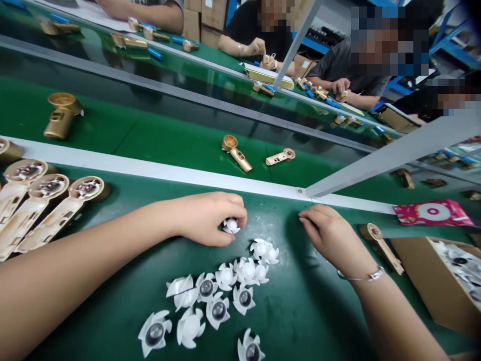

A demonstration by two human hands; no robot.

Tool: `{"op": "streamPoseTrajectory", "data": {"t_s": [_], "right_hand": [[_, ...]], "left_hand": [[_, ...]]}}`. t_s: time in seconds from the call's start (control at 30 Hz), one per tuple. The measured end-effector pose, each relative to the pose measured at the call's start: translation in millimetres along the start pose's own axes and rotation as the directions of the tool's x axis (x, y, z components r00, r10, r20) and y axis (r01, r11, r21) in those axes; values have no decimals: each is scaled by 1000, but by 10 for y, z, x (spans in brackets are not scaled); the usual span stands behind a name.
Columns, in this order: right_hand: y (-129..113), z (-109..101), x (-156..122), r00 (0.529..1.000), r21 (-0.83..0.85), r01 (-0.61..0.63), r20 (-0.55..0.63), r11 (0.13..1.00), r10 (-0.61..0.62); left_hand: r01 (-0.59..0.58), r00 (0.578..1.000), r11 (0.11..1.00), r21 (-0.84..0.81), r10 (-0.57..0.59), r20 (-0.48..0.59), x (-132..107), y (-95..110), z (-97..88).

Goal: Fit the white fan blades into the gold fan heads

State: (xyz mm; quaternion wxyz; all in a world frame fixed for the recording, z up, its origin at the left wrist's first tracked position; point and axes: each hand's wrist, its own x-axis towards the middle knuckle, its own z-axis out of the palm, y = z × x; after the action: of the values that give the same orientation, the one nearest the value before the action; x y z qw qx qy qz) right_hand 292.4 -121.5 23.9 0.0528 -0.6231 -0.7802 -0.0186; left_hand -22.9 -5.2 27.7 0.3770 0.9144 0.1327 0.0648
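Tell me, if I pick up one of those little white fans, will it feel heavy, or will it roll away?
The white plastic fan will probably feel light for its size, because its curved blades look thin. Those blades might bend or snap if squeezed hard. It probably won't roll far on the green belt, since the pointy blades stick out around it.

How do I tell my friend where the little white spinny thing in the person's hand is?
Start at the green conveyor belt in front of the person. Find the pile of white plastic fan rotors, then look just above it at the left hand. The white plastic fan rotor you want is pinched in those fingers, the only one held while the others lie loose.
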Motion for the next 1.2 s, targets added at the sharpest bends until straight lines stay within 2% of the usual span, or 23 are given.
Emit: {"op": "streamPoseTrajectory", "data": {"t_s": [0.17,0.23,0.27,0.3,0.33,0.4,0.47,0.5,0.57,0.63,0.77,0.93,1.2], "right_hand": [[-126,-37,126,992,-132,-22,120,991,38],[-147,-59,211,990,-130,-43,126,991,60],[-161,-67,260,991,-113,-56,118,992,69],[-184,-74,316,991,-88,-67,113,994,77],[-220,-82,379,991,-51,-77,109,996,82],[-348,-103,517,991,35,-83,104,996,79],[-548,-129,653,995,197,-80,76,977,66],[-662,-143,712,997,319,-72,52,945,59],[-876,-166,797,998,569,-40,-12,822,57],[-1023,-178,835,996,687,5,-70,727,59],[-1081,-175,825,993,642,48,-110,765,30],[-1032,-163,797,990,597,102,-136,796,-25],[-1040,-175,747,966,515,189,-250,836,-65]], "left_hand": [[83,996,995,46,-82,-32,8,-12,6],[140,988,987,-85,-145,-58,35,-22,4],[174,978,961,-215,-194,-74,53,-26,6],[203,964,905,-374,-252,-86,71,-29,11],[217,944,811,-543,-316,-95,88,-31,18],[181,902,535,-825,-425,-78,117,-31,40],[86,883,261,-962,-466,-47,134,-28,68],[43,885,159,-986,-463,-36,139,-28,84],[-31,893,53,-998,-448,-52,145,-32,115],[-80,895,51,-996,-435,-94,153,-46,144],[-149,904,92,-985,-390,-174,184,-80,180],[-145,904,109,-983,-389,-176,199,-83,185],[-155,883,57,-986,-440,-164,203,-75,227]]}}
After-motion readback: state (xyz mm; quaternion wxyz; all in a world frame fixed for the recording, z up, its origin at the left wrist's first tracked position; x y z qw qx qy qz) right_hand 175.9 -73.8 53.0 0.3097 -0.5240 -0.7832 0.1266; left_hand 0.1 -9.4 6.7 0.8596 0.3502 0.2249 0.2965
